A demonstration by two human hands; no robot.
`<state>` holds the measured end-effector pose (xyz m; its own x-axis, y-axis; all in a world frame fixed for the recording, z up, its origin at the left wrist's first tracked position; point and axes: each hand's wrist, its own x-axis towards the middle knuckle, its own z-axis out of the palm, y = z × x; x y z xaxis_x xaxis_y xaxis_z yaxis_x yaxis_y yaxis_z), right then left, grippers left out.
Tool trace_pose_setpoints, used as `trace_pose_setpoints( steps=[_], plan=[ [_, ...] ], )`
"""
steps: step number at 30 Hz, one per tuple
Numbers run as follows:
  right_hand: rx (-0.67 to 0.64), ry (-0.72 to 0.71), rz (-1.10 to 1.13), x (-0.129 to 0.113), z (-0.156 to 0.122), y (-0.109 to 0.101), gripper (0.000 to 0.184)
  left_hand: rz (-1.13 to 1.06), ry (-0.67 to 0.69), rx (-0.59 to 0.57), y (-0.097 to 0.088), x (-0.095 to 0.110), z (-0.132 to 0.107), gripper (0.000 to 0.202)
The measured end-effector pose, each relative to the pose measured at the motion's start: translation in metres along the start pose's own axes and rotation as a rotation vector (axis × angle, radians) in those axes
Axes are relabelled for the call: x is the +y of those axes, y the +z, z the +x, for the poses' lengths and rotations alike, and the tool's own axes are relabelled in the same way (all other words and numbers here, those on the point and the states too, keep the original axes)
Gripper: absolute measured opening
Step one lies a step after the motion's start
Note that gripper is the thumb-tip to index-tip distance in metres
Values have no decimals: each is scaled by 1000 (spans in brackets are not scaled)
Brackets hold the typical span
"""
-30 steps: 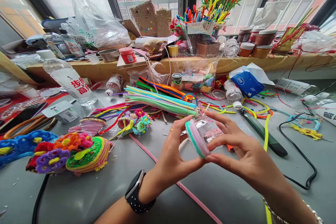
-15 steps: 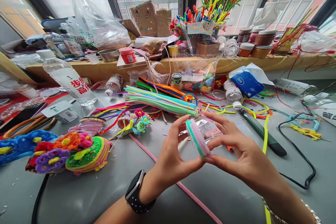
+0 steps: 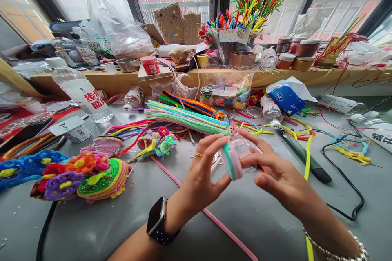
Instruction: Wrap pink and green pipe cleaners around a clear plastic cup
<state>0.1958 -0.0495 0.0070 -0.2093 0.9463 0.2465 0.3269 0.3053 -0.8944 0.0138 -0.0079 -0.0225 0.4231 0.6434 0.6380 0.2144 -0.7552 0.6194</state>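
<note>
Above the middle of the table is a small clear plastic cup (image 3: 245, 149) with pink and mint-green pipe cleaner wound side by side around one end. My left hand (image 3: 199, 171) grips the wound band from the left, thumb below and fingers above. From the right, my right hand (image 3: 278, 175) reaches around the cup with its fingers spread. Its fingertips rest near the pink side, while the thumb stands away from the cup. A loose pink pipe cleaner (image 3: 214, 218) runs diagonally across the table below my left hand.
A bundle of pastel pipe cleaners (image 3: 186, 117) lies beyond my hands. Pipe-cleaner flowers (image 3: 64, 185) are at left, near a water bottle (image 3: 82, 91). On the right are a green-handled cutter (image 3: 306, 157), a yellow strip (image 3: 308, 159) and a black cable (image 3: 346, 179). Paint jars (image 3: 307, 49) line the sill.
The cup has turned slightly, its wound band now more upright. My right thumb has come off the band's lower edge and moved right. My left hand keeps its grip.
</note>
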Motion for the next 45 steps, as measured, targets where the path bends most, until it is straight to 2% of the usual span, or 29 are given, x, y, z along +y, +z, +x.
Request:
trace_pose_setpoints(
  steps=[2, 4, 5, 7, 9, 10, 12, 13, 17, 23, 26, 28, 31, 33, 35, 37, 42, 44, 45],
  plan=[
    [20, 12, 16, -2, 0, 1, 34, 90, 104, -15, 1, -2, -1, 71],
    [52, 30, 22, -3, 0, 1, 32, 86, 117, -26, 2, -5, -2, 75],
    [70, 37, 11, -3, -1, 0, 31, 43, 66, -21, 3, -6, -2, 78],
    [100, 39, -48, 0, -1, -2, 29, -124, -142, 6, 3, -7, -1, 82],
    [123, 38, -128, 4, -1, -5, 29, -357, -405, 20, 0, -6, 2, 73],
    [125, 27, -163, 5, -1, -7, 29, -464, -487, 44, -2, -4, 4, 65],
    [123, -11, -211, 8, 0, -8, 28, -623, -588, 65, -6, -1, 8, 46],
    [116, -34, -232, 8, 0, -8, 28, -685, -616, 97, -8, 0, 9, 46],
    [73, -106, -337, 8, 2, -2, 27, -889, -646, -29, -11, 3, 13, 65],
    [66, -136, -404, 10, 5, 2, 34, -847, -611, -55, -12, 6, 14, 54],
    [170, -145, -313, 11, 6, 2, 39, -807, -642, -24, -14, 8, 15, 61],
    [325, -113, -223, 12, 6, 2, 33, -849, -681, 30, -16, 7, 17, 60],
    [545, -50, -147, 12, 4, 0, 23, -1107, -776, 152, -24, 5, 20, 50],
    [593, -47, -129, 10, 2, -2, 33, -1326, -872, 156, -30, 4, 23, 56],
    [546, -54, -124, 9, 2, -2, 44, -1474, -934, 190, -35, 3, 24, 62],
    [411, -51, -156, 8, 3, 0, 43, -1552, -955, 205, -38, 4, 25, 65],
    [-253, -38, -451, 5, 3, 18, 26, -1555, -838, 239, -38, 7, 27, 51],
    [-447, -5, -611, 3, 2, 29, 27, -1517, -760, 304, -38, 5, 28, 49],
    [-483, -2, -639, 3, 1, 34, 25, -1495, -724, 338, -38, 4, 28, 48]
  ],
)
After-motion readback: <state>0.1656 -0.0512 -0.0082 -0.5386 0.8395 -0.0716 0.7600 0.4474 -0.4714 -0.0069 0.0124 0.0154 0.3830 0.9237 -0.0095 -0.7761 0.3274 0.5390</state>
